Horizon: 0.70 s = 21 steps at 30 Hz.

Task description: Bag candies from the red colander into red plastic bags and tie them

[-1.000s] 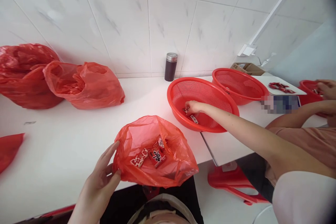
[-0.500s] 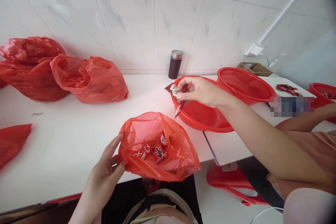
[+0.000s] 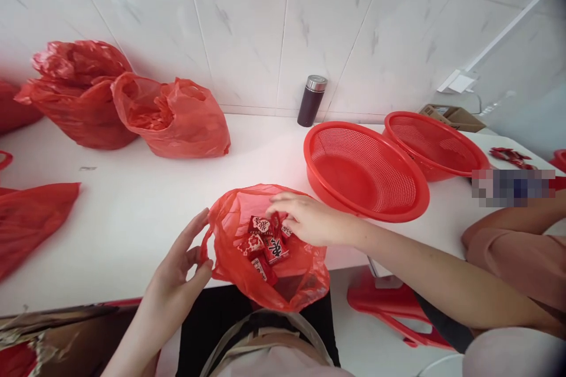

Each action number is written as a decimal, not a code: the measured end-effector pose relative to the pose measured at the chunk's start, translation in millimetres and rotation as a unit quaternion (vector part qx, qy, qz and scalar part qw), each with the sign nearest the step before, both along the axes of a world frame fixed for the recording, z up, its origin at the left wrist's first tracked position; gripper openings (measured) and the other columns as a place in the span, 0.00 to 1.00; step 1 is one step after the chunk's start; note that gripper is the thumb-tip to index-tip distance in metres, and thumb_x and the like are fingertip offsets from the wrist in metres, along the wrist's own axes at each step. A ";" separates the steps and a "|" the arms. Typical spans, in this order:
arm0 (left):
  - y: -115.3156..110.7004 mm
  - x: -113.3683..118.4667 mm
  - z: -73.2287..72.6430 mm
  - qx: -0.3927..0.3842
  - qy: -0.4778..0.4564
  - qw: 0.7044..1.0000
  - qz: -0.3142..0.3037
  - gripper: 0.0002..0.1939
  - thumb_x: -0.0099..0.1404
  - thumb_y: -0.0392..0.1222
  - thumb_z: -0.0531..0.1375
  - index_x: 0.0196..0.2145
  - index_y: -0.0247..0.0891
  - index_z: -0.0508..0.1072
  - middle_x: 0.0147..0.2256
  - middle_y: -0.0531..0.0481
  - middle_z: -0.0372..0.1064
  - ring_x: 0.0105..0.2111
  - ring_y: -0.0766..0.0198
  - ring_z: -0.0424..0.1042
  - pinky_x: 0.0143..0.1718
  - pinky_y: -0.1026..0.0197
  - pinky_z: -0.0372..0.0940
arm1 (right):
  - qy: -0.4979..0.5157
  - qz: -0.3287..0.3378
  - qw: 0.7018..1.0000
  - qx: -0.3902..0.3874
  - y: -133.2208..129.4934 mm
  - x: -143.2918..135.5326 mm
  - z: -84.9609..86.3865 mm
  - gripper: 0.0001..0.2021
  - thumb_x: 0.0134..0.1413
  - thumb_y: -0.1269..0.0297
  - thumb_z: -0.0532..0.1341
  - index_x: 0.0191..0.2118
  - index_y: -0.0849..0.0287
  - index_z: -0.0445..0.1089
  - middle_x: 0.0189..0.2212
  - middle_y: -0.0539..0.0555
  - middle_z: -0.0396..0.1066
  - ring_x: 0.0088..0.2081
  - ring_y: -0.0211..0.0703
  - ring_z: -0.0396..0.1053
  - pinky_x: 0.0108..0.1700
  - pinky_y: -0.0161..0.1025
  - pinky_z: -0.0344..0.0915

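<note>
An opened red plastic bag (image 3: 230, 265) sits at the table's front edge, its mouth facing up. Several small red and white wrapped packets (image 3: 275, 249) lie inside it. My left hand (image 3: 179, 268) pinches the bag's left rim between thumb and fingers. My right hand (image 3: 309, 218) reaches into the mouth from the right, over the packets. Its fingers and thumb are apart, with a packet beneath them and no clear grip on it.
Two red perforated baskets (image 3: 315, 174) stand to the right. A dark flask (image 3: 312, 101) is by the wall. Filled red bags (image 3: 190, 129) stand at the back left, and another red bag (image 3: 39, 221) lies left. A co-worker's arm (image 3: 508, 227) rests at the far right.
My right hand has moved down and left from above the basket into the bag. The packets it held are no longer between its fingers, and more packets show inside. The view has shifted.
</note>
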<state>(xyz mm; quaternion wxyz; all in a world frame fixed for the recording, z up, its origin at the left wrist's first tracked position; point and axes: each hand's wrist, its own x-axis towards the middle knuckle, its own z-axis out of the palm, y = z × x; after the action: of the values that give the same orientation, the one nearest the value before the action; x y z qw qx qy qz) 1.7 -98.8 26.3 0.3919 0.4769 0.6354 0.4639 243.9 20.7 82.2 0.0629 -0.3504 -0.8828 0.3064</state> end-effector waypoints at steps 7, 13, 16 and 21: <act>5.8 -3.3 -16.5 -0.062 -0.027 0.997 -0.035 0.35 0.59 0.52 0.63 0.62 0.43 0.62 0.50 0.43 0.71 0.43 0.56 0.74 0.45 0.55 0.71 | -0.250 0.034 0.961 0.112 -54.2 22.1 10.4 0.09 0.54 0.61 0.62 0.41 0.54 0.74 0.35 0.59 0.76 0.40 0.54 0.72 0.50 0.53 0.59; 13.1 -14.4 -8.4 -0.042 -0.048 0.998 -0.009 0.18 0.60 0.56 0.63 0.39 0.38 0.77 0.37 0.49 0.76 0.35 0.60 0.73 0.38 0.62 0.70 | -0.359 0.014 0.918 0.167 -61.4 40.0 3.8 0.10 0.49 0.74 0.61 0.37 0.56 0.75 0.33 0.62 0.75 0.35 0.54 0.72 0.48 0.53 0.56; 22.5 -24.3 20.9 0.026 -0.063 0.992 0.106 0.14 0.58 0.52 0.66 0.33 0.38 0.77 0.31 0.54 0.74 0.31 0.67 0.70 0.35 0.68 0.68 | -0.346 -0.036 0.916 0.200 -48.0 50.9 22.8 0.13 0.50 0.80 0.56 0.37 0.59 0.74 0.29 0.61 0.74 0.31 0.51 0.71 0.44 0.50 0.58; 52.9 -18.7 100.4 0.302 -0.168 0.935 0.075 0.05 0.63 0.39 0.64 0.34 0.33 0.77 0.20 0.57 0.59 0.22 0.73 0.61 0.25 0.69 0.64 | 0.043 -0.163 0.945 0.282 -18.0 53.6 87.0 0.12 0.60 0.71 0.55 0.47 0.51 0.69 0.37 0.52 0.72 0.36 0.45 0.71 0.42 0.44 0.64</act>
<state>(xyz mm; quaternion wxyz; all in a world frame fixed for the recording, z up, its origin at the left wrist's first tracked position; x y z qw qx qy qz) -17.0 -45.9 126.8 0.2948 0.4387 0.4239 0.7354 297.5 2.7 169.2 0.2461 -0.4436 -0.8605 0.0453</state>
